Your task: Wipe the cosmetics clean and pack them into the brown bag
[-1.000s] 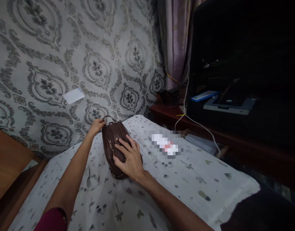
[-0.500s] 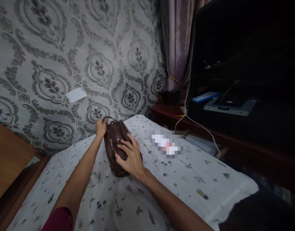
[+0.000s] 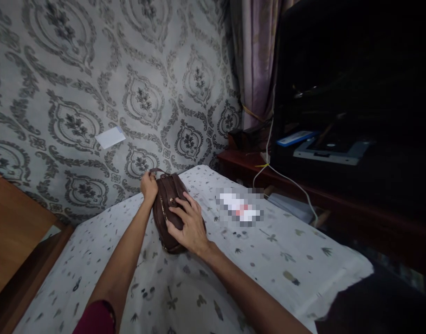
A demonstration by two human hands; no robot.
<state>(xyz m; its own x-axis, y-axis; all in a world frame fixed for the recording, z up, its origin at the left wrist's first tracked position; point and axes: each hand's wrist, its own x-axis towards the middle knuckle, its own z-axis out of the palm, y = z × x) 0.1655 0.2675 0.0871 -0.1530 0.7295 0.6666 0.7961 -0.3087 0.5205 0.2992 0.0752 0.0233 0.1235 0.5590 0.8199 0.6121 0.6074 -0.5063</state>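
A brown leather bag with gold-coloured zips lies on the patterned white bedsheet. Its short carry handle loops up at the far end. At that far left corner, close to the handle, my left hand has its fingers closed on the bag; the fingertips are partly hidden. My right hand rests on the bag's near front with fingers spread, pressing over the front pocket.
To the right of the bag lies a blurred-out white and red item. A dark cabinet stands beyond, with a white cable hanging in front. Patterned wallpaper rises behind, and a wooden board borders the left.
My left hand has shifted slightly to the right, along with the bag's far left edge. My right hand stays spread in nearly the same place on the bag.
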